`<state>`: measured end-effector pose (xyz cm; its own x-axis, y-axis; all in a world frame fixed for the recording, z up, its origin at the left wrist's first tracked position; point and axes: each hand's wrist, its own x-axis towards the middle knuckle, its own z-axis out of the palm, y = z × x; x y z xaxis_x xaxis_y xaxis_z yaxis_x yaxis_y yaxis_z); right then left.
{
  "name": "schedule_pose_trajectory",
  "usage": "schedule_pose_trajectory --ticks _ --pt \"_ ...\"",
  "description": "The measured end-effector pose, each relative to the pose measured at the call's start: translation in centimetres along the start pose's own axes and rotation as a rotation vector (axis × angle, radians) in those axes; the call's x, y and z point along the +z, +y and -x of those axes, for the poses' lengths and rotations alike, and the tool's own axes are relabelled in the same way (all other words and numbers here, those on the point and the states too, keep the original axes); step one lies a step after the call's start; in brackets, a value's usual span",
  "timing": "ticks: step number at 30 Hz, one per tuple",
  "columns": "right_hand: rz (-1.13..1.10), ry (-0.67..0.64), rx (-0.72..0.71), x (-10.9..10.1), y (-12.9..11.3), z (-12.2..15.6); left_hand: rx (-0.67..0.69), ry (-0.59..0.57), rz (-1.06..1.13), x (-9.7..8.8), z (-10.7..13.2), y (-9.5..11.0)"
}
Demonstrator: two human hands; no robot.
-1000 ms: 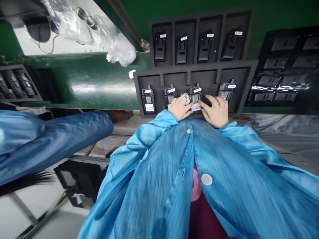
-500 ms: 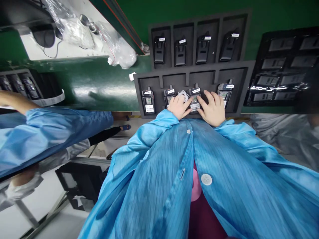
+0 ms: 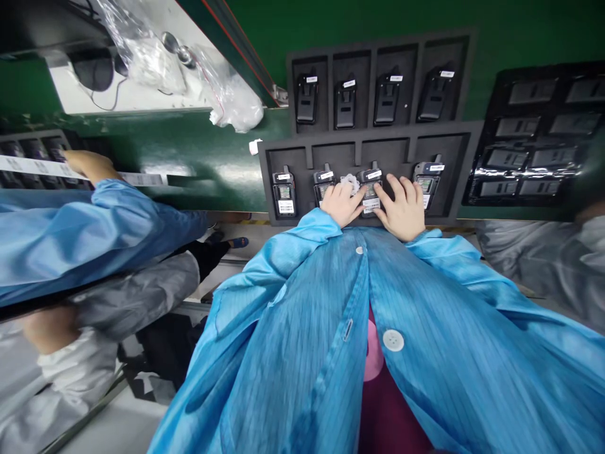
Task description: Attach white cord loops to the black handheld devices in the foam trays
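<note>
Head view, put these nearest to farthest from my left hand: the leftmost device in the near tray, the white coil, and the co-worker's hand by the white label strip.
From your left hand:
1. White coil, right by it.
2. Leftmost device, to its left in the near tray.
3. Co-worker's hand, far left.

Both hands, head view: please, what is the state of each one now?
Left hand: curled beside the white coil; grip cannot be told.
Right hand: open, fingertips at the handheld device between the hands.
</note>
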<state>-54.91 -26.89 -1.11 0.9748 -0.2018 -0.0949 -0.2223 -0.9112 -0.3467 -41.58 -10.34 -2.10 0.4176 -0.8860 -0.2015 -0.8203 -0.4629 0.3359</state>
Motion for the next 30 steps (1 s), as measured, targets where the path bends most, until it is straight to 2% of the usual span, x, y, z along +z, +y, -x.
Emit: schedule_pose_trajectory --ticks 4,7,9,12,15,18,23,30 --pt "-0.019 0.019 0.005 0.1 0.7 1.0 0.007 -0.024 0.068 -1.0 0.1 -0.1" --pt "0.014 0.014 -0.032 0.1 1.1 1.8 -0.015 0.011 0.255 -2.3 1.0 -0.7" --pt "0.028 0.007 -0.043 0.1 1.2 2.0 -0.063 0.115 0.482 -3.0 1.9 -1.2" --pt "0.039 0.023 -0.05 0.4 1.2 2.0 -0.142 0.258 0.97 -3.8 2.9 -1.9" --pt "0.108 0.054 -0.081 0.9 1.5 1.9 -0.189 0.263 1.46 -4.6 3.3 -2.5" --pt "0.157 0.097 -0.085 1.2 1.6 1.8 -0.241 0.201 1.748 -5.9 3.7 -3.0" --pt "0.19 0.096 -0.091 0.7 0.9 1.5 -0.308 0.165 1.962 -7.5 4.4 -3.6" --pt "0.148 0.138 -0.103 0.5 0.5 0.9 -0.372 0.063 2.022 -8.4 4.3 -3.5"
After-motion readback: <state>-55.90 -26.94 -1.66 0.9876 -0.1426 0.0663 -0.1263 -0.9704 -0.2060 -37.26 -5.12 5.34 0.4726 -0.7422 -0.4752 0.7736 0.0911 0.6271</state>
